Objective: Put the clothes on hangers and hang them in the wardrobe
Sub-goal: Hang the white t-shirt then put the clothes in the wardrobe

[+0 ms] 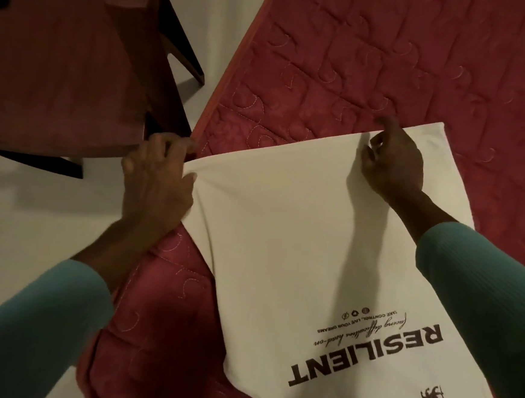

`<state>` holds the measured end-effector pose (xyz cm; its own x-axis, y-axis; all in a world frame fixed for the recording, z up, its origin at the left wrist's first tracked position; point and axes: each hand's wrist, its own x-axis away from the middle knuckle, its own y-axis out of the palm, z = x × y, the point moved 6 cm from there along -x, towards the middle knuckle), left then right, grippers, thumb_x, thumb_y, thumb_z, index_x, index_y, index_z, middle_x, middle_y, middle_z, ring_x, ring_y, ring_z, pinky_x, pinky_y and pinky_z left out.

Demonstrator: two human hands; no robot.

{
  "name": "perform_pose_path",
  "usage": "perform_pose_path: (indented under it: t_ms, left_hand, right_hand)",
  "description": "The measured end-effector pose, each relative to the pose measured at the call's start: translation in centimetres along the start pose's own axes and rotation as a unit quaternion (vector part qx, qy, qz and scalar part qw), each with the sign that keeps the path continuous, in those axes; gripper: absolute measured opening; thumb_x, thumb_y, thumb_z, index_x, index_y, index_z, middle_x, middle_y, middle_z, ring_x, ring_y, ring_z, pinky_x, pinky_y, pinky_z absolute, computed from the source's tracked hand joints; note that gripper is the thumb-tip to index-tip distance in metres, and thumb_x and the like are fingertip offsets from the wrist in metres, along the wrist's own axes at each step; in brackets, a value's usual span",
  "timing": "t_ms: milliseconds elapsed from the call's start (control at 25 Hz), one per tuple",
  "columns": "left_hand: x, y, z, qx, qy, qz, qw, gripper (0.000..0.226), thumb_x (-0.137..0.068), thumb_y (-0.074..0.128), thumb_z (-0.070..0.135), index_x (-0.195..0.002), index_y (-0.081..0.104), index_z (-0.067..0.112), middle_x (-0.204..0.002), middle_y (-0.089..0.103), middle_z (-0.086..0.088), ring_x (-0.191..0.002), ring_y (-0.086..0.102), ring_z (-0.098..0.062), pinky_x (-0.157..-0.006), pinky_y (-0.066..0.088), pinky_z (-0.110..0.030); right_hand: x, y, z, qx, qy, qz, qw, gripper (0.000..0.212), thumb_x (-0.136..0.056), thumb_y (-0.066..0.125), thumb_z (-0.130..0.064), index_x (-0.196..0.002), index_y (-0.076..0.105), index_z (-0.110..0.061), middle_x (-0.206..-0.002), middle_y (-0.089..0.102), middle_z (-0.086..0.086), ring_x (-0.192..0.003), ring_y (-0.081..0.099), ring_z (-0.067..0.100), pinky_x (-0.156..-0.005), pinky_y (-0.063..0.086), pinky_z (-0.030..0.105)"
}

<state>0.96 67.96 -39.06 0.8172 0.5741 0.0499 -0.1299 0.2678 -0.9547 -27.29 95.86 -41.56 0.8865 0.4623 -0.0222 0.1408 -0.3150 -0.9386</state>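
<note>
Nearest me, two teal ribbed sleeves [25,321] are reaching out, the left hand [159,175] and right hand [393,162] each pinching the far hem of the white printed cotton T-shirt [282,247], which is lying lengthwise on the red quilted bedspread [361,49], print end nearest.

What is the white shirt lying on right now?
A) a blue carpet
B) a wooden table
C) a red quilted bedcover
C: the shirt is spread over the red quilted bedcover, its far edge held by the left hand and right hand.
</note>
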Motion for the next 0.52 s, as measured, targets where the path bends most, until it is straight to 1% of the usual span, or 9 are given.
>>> perform_pose_path:
  t_ms: [80,160,280,320,360,400,440,480,520]
  left_hand:
    - [1.7,0.1,2.2,0.005,0.023,0.025,0.999,0.05,-0.086,0.072,0.014,-0.133,0.056,0.018,-0.145,0.049,-0.011,-0.134,0.047,-0.034,-0.11,0.031,-0.059]
    - [4.3,1.1,5.3,0.053,0.046,0.01,0.997,0.047,-0.088,0.07,0.02,-0.133,0.057,0.02,-0.153,0.044,-0.008,-0.143,0.042,-0.03,-0.114,0.03,-0.057]
    - [10.3,4.2,9.5,0.109,0.097,-0.049,0.988,0.044,-0.091,0.07,0.027,-0.133,0.058,0.02,-0.161,0.038,-0.008,-0.153,0.03,-0.028,-0.116,0.03,-0.059]
    - [12.4,5.1,10.4,0.102,0.108,-0.056,0.987,0.045,-0.093,0.069,0.03,-0.136,0.058,0.02,-0.164,0.034,-0.007,-0.156,0.026,-0.027,-0.117,0.029,-0.059]
    - [14.2,5.7,10.6,0.087,0.101,-0.045,0.99,0.047,-0.095,0.067,0.034,-0.139,0.057,0.021,-0.167,0.031,-0.007,-0.157,0.024,-0.026,-0.118,0.027,-0.059]
    - [15.6,5.7,10.3,0.077,0.073,-0.018,0.994,0.049,-0.097,0.065,0.037,-0.141,0.056,0.02,-0.167,0.031,-0.008,-0.156,0.025,-0.026,-0.12,0.026,-0.056]
    - [16.8,5.5,9.3,0.099,0.012,0.021,0.995,0.051,-0.097,0.064,0.039,-0.142,0.055,0.018,-0.164,0.035,-0.01,-0.153,0.031,-0.027,-0.12,0.028,-0.052]
    - [17.6,5.1,7.9,0.154,-0.079,0.06,0.983,0.054,-0.096,0.065,0.04,-0.142,0.054,0.014,-0.157,0.042,-0.013,-0.145,0.041,-0.028,-0.118,0.033,-0.048]
    - [18.3,5.2,6.1,0.229,-0.18,0.081,0.953,0.056,-0.092,0.066,0.04,-0.139,0.054,0.011,-0.146,0.052,-0.013,-0.132,0.053,-0.028,-0.112,0.041,-0.045]
  right_hand:
    - [2.1,0.8,-0.6,-0.046,-0.003,0.0,0.999,0.057,-0.093,0.065,-0.022,-0.145,0.043,-0.012,-0.123,0.062,0.01,-0.11,0.061,0.029,-0.088,0.05,0.042]
    - [5.9,1.0,-1.5,-0.092,-0.008,0.014,0.996,0.057,-0.095,0.062,-0.022,-0.147,0.042,-0.01,-0.138,0.053,0.012,-0.124,0.054,0.027,-0.099,0.048,0.04]
    - [14.8,1.2,-3.2,-0.114,0.001,0.026,0.993,0.049,-0.098,0.06,-0.021,-0.143,0.048,-0.009,-0.144,0.05,0.013,-0.134,0.046,0.027,-0.112,0.041,0.046]
    - [18.3,1.3,-3.7,-0.119,0.006,0.014,0.993,0.047,-0.099,0.06,-0.024,-0.142,0.05,-0.009,-0.146,0.05,0.013,-0.137,0.044,0.028,-0.115,0.037,0.046]
    - [22.1,1.3,-4.4,-0.126,-0.003,-0.005,0.992,0.047,-0.098,0.061,-0.028,-0.14,0.052,-0.009,-0.145,0.051,0.012,-0.138,0.044,0.028,-0.116,0.034,0.045]
    - [26.0,1.4,-5.4,-0.134,-0.031,-0.027,0.99,0.048,-0.096,0.063,-0.034,-0.137,0.055,-0.01,-0.141,0.053,0.011,-0.135,0.046,0.029,-0.114,0.034,0.044]
    - [30.2,1.2,-6.4,-0.138,-0.069,-0.055,0.987,0.049,-0.094,0.064,-0.042,-0.133,0.057,-0.012,-0.135,0.056,0.01,-0.128,0.049,0.029,-0.109,0.037,0.045]
    - [33.8,1.2,-7.4,-0.128,-0.105,-0.088,0.982,0.052,-0.092,0.064,-0.05,-0.129,0.058,-0.015,-0.128,0.057,0.008,-0.12,0.051,0.028,-0.102,0.039,0.045]
    - [37.0,1.5,-8.0,-0.106,-0.137,-0.123,0.977,0.053,-0.091,0.063,-0.057,-0.125,0.059,-0.017,-0.121,0.057,0.006,-0.113,0.052,0.027,-0.096,0.04,0.044]
